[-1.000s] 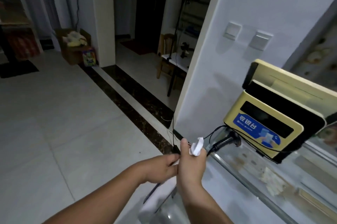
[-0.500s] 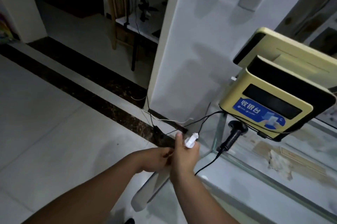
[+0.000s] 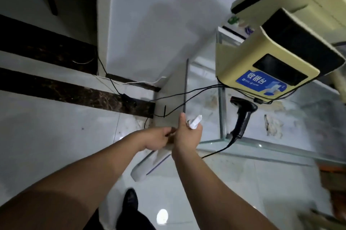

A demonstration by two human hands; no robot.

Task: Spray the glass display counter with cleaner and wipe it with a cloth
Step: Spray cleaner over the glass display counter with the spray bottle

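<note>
Though the glass display counter (image 3: 243, 156) shows no wet streaks and looks dusty and stained, so spraying seems yet to begin, the white spray bottle (image 3: 149, 162) hangs just off its left corner, nozzle (image 3: 195, 121) aimed over the glass. The right hand (image 3: 187, 136) grips its neck; the left hand (image 3: 159, 138) pinches beside it. No cloth visible. A barcode scanner (image 3: 242, 117) stands near.

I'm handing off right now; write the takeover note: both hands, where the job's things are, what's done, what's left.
Right hand: grip closed on the spray bottle, white nozzle pointing toward the glass counter.
Left hand: at the bottle's neck beside the right hand; what it holds is hidden.
Cloth: not clearly in view.
On the counter: black barcode scanner and yellow cashier terminal.
Done: bottle in hand.
Left: spray, then wipe; glass looks stained.
</note>
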